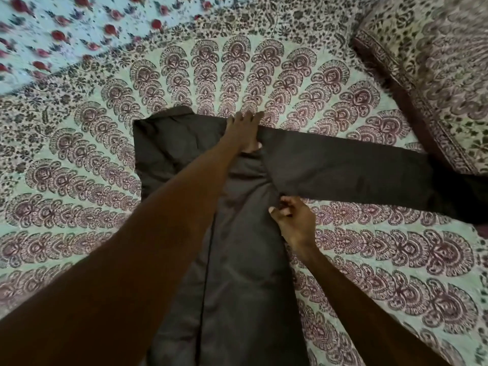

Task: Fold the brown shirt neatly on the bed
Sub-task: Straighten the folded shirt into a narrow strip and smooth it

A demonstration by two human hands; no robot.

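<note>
- left hand (244, 133) reaches far, fingers spread, palm flat on the brown shirt (237, 260) at its shoulder;
- right hand (294, 220) pinches the shirt's edge under its right sleeve (356, 178)

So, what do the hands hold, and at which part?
Right hand pinches the shirt at the underarm, below the sleeve. Left hand presses flat on the shoulder, gripping nothing.
</note>
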